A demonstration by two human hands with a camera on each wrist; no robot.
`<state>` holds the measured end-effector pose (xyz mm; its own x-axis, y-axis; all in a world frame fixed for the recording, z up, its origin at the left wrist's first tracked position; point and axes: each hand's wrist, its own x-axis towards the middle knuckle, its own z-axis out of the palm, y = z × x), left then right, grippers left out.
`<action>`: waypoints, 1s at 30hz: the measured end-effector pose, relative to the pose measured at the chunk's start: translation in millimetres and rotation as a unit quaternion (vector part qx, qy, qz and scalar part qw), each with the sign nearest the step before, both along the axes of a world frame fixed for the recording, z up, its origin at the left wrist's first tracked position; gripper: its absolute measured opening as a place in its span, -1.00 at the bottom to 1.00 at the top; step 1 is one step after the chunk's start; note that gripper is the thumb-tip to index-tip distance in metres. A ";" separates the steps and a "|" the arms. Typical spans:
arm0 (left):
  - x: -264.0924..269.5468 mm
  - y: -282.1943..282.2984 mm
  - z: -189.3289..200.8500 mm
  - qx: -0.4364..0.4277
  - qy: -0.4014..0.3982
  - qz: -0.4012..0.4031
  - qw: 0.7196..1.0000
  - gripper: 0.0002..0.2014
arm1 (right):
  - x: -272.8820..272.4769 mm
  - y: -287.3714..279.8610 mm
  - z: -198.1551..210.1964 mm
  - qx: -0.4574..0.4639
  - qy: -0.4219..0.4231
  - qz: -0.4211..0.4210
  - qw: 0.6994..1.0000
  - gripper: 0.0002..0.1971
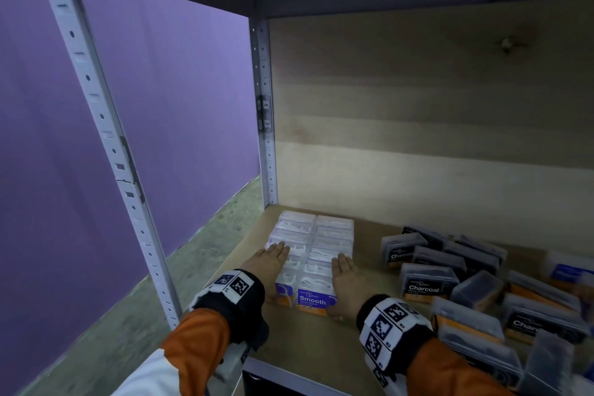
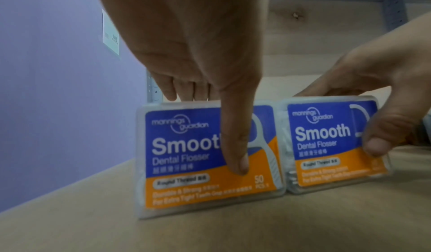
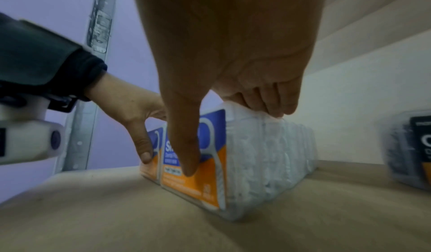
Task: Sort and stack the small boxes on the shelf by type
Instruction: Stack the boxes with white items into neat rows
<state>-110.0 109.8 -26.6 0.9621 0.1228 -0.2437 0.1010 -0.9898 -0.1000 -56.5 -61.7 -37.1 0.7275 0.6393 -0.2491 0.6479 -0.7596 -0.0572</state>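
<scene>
Left hand [image 1: 269, 262] and right hand [image 1: 344, 270], fingers straight on top and thumbs pressing the front labels, flanking the double row of Smooth boxes [image 1: 313, 246] running back toward the shelf [image 1: 308, 344] wall, with loose Charcoal boxes [image 1: 427, 281] right of that row, nearer the right hand.

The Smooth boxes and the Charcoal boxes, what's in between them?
Just a bare strip of wooden shelf separates the Smooth boxes from the Charcoal boxes; the head view shows it.
</scene>
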 end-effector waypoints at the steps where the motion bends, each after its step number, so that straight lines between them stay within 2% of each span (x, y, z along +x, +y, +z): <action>1: 1.1 -0.3 -0.3 -0.002 0.005 0.005 1.000 -0.04 | 0.2 -0.4 -0.3 -0.001 0.003 0.001 1.000 -0.03; 10: 1.6 2.8 -1.3 -0.029 0.005 0.018 0.999 -0.03 | 0.8 -0.3 2.8 0.006 0.017 0.011 1.000 -0.04; 30: 3.6 7.8 -3.4 -0.032 0.005 0.030 0.999 0.01 | 5.4 2.0 -2.6 0.012 0.024 0.008 1.000 -0.04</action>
<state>-106.4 117.6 -29.9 0.9507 0.1647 -0.2629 0.1604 -0.9863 -0.0380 -51.1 -59.6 -39.7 0.7048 0.6566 -0.2687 0.6556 -0.7475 -0.1070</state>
